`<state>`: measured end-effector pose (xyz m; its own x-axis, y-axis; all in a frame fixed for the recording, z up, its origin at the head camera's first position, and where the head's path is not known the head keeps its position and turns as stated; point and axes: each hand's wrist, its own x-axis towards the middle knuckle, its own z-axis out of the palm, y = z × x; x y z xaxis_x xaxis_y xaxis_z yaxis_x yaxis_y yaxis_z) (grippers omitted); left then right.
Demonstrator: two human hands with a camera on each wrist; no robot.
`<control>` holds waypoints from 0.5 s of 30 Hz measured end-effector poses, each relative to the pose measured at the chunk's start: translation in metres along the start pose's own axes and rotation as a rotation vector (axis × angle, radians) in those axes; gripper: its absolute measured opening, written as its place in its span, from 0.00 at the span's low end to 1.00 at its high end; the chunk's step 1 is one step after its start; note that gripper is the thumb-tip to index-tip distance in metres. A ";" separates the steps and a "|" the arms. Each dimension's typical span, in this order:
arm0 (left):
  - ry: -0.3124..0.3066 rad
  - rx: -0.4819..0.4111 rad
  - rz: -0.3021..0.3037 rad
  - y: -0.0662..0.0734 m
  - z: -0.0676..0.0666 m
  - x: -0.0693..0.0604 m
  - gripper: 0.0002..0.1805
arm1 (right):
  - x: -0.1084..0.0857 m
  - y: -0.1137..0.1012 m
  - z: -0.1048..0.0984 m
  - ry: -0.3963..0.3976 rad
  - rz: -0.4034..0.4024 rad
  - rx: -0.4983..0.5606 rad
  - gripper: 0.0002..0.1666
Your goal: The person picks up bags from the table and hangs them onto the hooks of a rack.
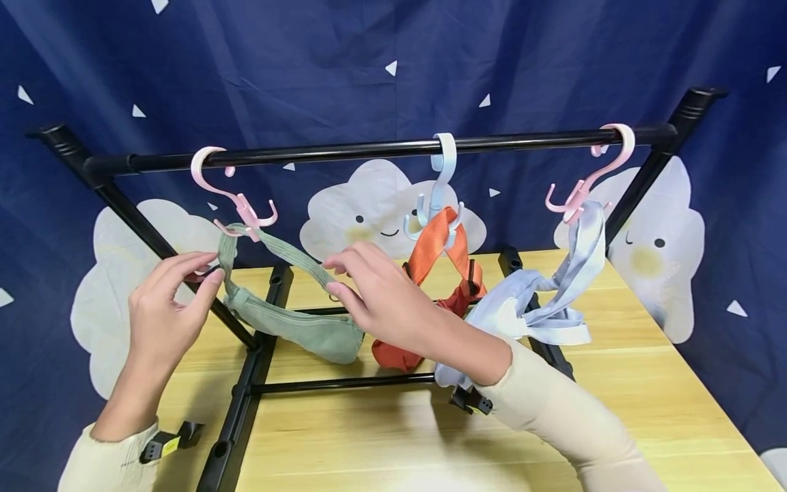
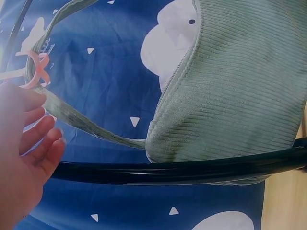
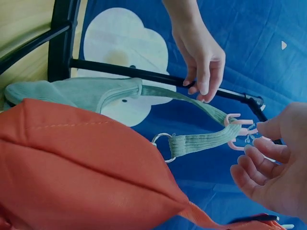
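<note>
A green corduroy bag with a zip hangs by its strap from the pink hook at the left of the rail. My left hand is beside the strap's left side, its fingers loosely bent and nothing pinched between them. Across the strap's right side in the head view lies my right hand. In the right wrist view the fingers of this right hand are relaxed, with a gap to the strap. Whether either hand lightly touches the strap is hard to tell.
An orange bag hangs from a blue hook mid-rail. A pale blue bag hangs from another pink hook at the right. The black rack stands on a wooden table before a dark blue curtain.
</note>
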<state>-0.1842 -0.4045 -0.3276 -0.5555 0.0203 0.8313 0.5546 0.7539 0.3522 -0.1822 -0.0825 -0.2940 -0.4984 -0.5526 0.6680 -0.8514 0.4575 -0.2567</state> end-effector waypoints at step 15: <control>-0.015 0.023 -0.012 0.001 -0.001 -0.006 0.16 | -0.017 0.001 -0.015 -0.031 -0.019 0.001 0.16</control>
